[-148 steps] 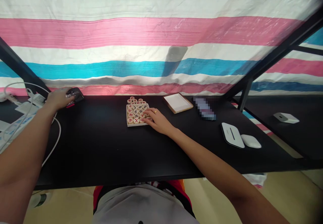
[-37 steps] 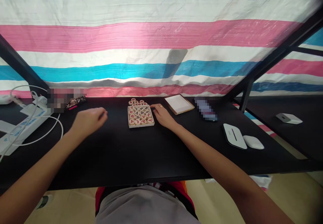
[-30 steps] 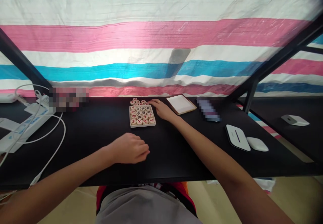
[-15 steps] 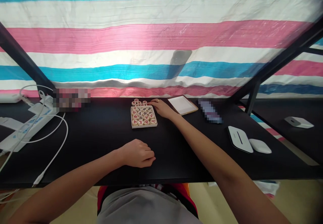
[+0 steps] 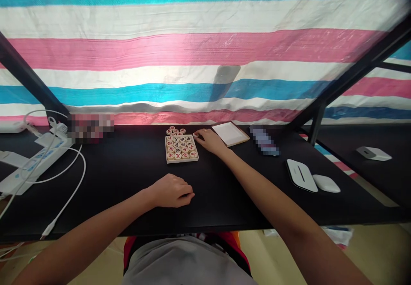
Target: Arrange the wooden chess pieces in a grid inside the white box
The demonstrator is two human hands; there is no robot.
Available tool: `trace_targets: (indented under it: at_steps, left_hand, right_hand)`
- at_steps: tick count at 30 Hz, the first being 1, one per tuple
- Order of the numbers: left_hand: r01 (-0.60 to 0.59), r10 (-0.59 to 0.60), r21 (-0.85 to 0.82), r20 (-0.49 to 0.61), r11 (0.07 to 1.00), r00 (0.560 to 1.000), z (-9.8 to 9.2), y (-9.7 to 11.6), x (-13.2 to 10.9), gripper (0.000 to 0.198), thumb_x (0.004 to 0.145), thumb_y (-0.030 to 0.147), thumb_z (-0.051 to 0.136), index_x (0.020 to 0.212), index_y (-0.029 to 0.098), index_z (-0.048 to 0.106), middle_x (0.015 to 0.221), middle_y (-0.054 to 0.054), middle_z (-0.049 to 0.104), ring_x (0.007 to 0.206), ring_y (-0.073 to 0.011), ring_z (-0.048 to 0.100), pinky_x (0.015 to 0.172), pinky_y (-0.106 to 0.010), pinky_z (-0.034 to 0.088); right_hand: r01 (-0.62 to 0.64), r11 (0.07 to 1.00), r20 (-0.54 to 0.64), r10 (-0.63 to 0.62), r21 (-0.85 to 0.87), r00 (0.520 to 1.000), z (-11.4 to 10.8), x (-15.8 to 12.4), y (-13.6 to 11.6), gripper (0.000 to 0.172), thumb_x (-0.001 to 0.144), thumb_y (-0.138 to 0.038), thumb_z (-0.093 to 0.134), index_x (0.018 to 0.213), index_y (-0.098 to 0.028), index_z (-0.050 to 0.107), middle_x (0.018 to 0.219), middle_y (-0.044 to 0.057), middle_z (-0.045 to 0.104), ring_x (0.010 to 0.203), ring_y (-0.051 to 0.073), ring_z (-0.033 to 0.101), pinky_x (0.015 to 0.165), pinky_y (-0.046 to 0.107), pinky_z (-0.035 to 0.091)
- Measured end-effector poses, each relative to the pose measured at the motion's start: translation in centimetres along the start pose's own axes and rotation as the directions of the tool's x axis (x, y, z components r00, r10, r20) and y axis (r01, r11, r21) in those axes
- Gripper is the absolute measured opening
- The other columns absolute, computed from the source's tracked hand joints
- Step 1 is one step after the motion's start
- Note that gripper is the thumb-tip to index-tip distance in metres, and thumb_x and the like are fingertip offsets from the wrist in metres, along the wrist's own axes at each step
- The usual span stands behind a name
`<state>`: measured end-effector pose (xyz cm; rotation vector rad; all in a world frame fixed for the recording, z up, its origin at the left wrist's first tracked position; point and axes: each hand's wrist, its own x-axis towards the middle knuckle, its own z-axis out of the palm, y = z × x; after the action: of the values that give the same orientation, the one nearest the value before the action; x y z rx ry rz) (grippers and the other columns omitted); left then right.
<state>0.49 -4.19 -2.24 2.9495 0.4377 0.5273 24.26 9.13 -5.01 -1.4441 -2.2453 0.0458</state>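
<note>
A shallow white box (image 5: 182, 161) filled with rows of round Chinese chess pieces, marked in red and black, sits on the black table. Behind its far edge lies a small cluster of loose red-marked pieces (image 5: 172, 128). My right hand (image 5: 210, 140) is just right of the box, its fingers closed on one xiangqi piece (image 5: 195, 135) at the tabletop. Nearer to me, my left hand (image 5: 173, 190) rests curled on the table in front of the box; whether anything is inside it is hidden.
A white-lined box lid (image 5: 230, 133) lies right of my right hand, with a blurred-out phone-like item (image 5: 264, 141) beyond it. Farther right are a white flat device (image 5: 302, 175) and a white mouse-shaped case (image 5: 326, 183). A power strip (image 5: 35, 160) with white cables occupies the left.
My right hand has drawn back to the right from the loose pieces behind the box, bringing one piece with it. My left hand stays curled in place; the view shifts slightly.
</note>
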Motion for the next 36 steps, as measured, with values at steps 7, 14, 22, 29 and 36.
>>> trace_targets:
  at_steps: [7,14,22,29,36]
  left_hand:
    - [0.060,-0.060,-0.003,0.021,0.998,0.998,0.0,-0.3,0.0,0.028,0.089,0.024,0.045,0.069,0.017,0.062,0.058,0.000,0.062,0.054,-0.0113,0.058,0.053,-0.022,0.039]
    - [0.099,-0.098,-0.003,0.038,0.995,0.994,-0.1,-0.5,0.0,0.028,0.090,0.026,0.045,0.071,0.017,0.063,0.060,0.000,0.063,0.057,-0.0113,0.059,0.055,-0.021,0.040]
    - [0.154,-0.152,-0.015,0.079,0.988,0.985,-0.3,-0.7,-0.1,0.025,0.088,0.024,0.046,0.072,0.017,0.065,0.063,-0.001,0.065,0.059,-0.0113,0.060,0.056,-0.020,0.038]
    - [0.389,-0.368,-0.200,0.139,0.899,0.920,-1.1,-0.9,0.1,0.028,0.089,0.030,0.047,0.069,0.016,0.061,0.059,0.002,0.060,0.053,-0.0093,0.052,0.052,-0.020,0.034]
    - [0.632,-0.597,-0.571,0.282,0.525,0.751,-1.9,-0.9,0.4,0.040,0.090,0.048,0.040,0.075,0.015,0.059,0.057,0.003,0.055,0.044,-0.0085,0.049,0.044,-0.019,0.036]
  right_hand:
    - [-0.067,0.998,0.007,0.067,0.014,0.998,-1.5,-3.5,-0.9,0.014,0.088,-0.029,0.051,0.091,-0.019,0.060,0.089,0.006,0.066,0.083,0.022,0.058,0.075,0.033,0.043]
    - [-0.097,0.991,-0.019,0.100,0.093,0.995,-1.7,-5.4,-1.5,0.013,0.085,-0.026,0.052,0.093,-0.019,0.059,0.091,0.006,0.064,0.087,0.023,0.057,0.079,0.035,0.043]
    - [-0.092,0.960,-0.010,0.098,0.264,0.995,-3.0,-5.7,-2.4,0.015,0.081,-0.025,0.052,0.094,-0.020,0.057,0.087,0.004,0.059,0.080,0.019,0.057,0.068,0.030,0.047]
    - [0.116,0.943,-0.059,-0.102,0.314,0.993,-4.7,-6.5,-5.6,0.023,0.081,-0.025,0.054,0.103,-0.021,0.057,0.096,0.006,0.058,0.077,0.017,0.057,0.073,0.031,0.049]
    - [0.312,0.905,-0.008,-0.324,0.287,0.946,-5.3,-7.6,-9.1,0.016,0.081,-0.030,0.056,0.094,-0.021,0.056,0.086,0.006,0.061,0.081,0.019,0.058,0.073,0.030,0.047]
